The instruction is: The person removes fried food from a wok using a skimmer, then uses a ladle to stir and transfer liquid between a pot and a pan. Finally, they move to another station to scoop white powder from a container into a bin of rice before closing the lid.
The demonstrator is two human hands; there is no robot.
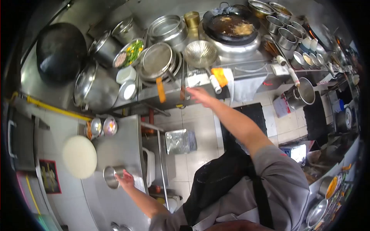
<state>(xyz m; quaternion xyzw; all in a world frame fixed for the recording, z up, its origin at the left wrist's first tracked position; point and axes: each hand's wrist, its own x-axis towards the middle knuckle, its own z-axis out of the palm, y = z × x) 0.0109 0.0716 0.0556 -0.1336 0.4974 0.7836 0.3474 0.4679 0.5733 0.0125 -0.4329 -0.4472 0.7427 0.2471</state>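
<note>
Head cam: left hand (125, 179) is gripping a stainless steel cup (110, 178) by the rim over the steel counter (115, 148), near a round white board (79, 157). Right hand (201, 96) is open, fingers stretched toward a brown handle (182, 87); can't tell if they're touching.

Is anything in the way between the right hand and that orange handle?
Yes, in this view a thin brown handle lies between the right hand and the orange handle. I can't tell whether the fingertips touch the brown one.
</note>
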